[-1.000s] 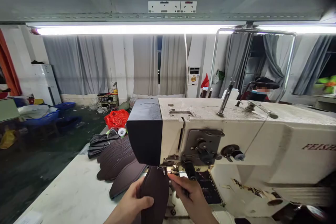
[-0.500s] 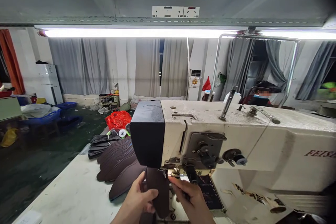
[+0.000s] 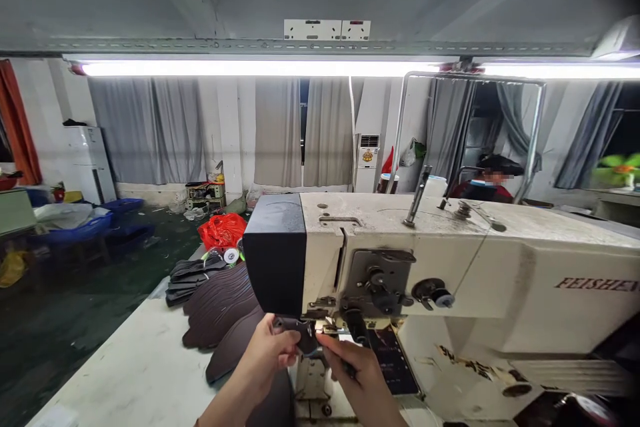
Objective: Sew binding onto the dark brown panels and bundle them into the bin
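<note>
A dark brown curved shoe-upper piece is under the head of the sewing machine, close to the needle. My left hand grips it from the left, thumb on top, and bends it up. On the right side, my right hand has its index fingertip at the piece's edge beside the needle. Its other fingers curl round a small dark thing, mostly hidden in the palm. Just left of my left hand lies a fanned stack of similar brown pieces on the white table.
Behind the stack are bundled black pieces, a thread spool and a red plastic bag. A dark phone-like panel lies right of the needle area. A co-worker sits beyond the machine. Blue baskets stand at far left.
The brown piece hung down flat between my hands before; now my left hand has turned and folded it up toward the needle. My right hand stays near the needle. The view shifted slightly.
</note>
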Available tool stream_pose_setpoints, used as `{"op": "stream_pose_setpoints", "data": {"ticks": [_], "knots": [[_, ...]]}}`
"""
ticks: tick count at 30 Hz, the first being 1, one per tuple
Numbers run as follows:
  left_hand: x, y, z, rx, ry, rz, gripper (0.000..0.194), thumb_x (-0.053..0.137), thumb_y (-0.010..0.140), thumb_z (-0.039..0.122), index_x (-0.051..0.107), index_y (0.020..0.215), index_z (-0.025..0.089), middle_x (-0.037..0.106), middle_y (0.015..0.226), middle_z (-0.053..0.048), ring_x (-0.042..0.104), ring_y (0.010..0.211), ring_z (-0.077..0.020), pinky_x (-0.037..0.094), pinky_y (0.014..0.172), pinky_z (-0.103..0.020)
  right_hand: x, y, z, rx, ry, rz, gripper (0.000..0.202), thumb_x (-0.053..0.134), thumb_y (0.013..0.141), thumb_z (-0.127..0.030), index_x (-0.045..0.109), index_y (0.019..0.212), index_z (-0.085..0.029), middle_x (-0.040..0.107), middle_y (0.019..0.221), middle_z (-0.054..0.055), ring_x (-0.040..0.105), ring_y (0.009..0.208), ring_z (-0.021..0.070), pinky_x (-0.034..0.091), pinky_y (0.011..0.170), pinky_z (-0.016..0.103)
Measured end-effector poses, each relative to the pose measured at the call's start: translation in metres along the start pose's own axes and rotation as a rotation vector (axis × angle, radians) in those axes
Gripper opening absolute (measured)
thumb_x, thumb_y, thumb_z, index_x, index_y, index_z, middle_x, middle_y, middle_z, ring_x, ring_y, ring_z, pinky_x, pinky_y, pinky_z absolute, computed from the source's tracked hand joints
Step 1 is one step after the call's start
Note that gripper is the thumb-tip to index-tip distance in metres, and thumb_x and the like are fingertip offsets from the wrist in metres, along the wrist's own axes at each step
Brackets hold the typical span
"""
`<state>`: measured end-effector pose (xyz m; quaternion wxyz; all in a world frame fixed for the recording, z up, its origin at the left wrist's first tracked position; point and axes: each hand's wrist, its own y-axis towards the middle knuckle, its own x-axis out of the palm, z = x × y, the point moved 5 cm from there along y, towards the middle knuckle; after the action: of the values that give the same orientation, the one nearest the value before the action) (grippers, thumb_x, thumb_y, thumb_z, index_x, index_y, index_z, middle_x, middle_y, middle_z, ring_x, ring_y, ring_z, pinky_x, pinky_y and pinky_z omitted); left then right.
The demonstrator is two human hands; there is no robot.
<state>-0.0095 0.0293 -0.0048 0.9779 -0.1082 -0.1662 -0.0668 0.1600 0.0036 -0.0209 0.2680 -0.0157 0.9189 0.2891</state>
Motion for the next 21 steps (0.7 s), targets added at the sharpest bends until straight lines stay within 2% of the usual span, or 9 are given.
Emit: {"op": "stream_pose_setpoints", "data": {"ticks": [7,12,15,18,21], "knots": [[0.002,0.019,0.005,0.032,0.01,-0.035,0.026,0.074,0.053,0.02,0.059,0.073,0.011,0.057,0.062,0.002,0.047,0.05,-0.0037,0.037,0.048,-0.015,0.0,0.001,-0.003,-0.029,0.037,0.028,0.03,0.048,0.091,-0.031,0.068,0.112,-0.024,0.07,0.074,0.004,0.059,0.056,0.0123,0.051,0.058,0.022],[0.001,0.018,0.008,0.044,0.032,-0.02,0.025,0.075,0.051,0.021,0.059,0.068,0.011,0.054,0.057,0.004,0.046,0.048,-0.0043,0.036,0.047,-0.016,-0.001,0.002,-0.007,-0.059,0.046,0.059,0.028,0.05,0.09,-0.029,0.069,0.109,-0.023,0.071,0.072,0.003,0.06,0.054,0.0117,0.052,0.059,0.022],[0.002,0.014,0.008,0.073,0.044,-0.029,0.021,0.072,0.055,0.021,0.06,0.07,0.012,0.057,0.06,0.002,0.048,0.05,-0.0056,0.036,0.048,-0.016,-0.002,0.002,-0.01,-0.051,0.058,0.067,0.027,0.051,0.089,-0.028,0.07,0.108,-0.022,0.07,0.071,0.003,0.059,0.054,0.0116,0.051,0.057,0.022],[0.008,0.011,0.008,0.146,0.047,-0.008,0.017,0.065,0.063,0.024,0.061,0.076,0.013,0.063,0.07,-0.002,0.055,0.061,-0.0094,0.044,0.059,-0.019,-0.002,0.002,-0.012,-0.059,0.071,0.089,0.027,0.051,0.089,-0.028,0.071,0.106,-0.021,0.068,0.067,0.002,0.058,0.053,0.0119,0.051,0.058,0.022],[0.017,0.015,0.009,0.224,0.083,0.033,0.027,0.059,0.068,0.03,0.063,0.089,0.013,0.069,0.085,-0.007,0.062,0.079,-0.0165,0.048,0.072,-0.025,-0.002,0.002,-0.013,-0.071,0.084,0.099,0.027,0.051,0.089,-0.028,0.071,0.107,-0.021,0.068,0.066,0.002,0.057,0.053,0.0114,0.05,0.058,0.022]]}}
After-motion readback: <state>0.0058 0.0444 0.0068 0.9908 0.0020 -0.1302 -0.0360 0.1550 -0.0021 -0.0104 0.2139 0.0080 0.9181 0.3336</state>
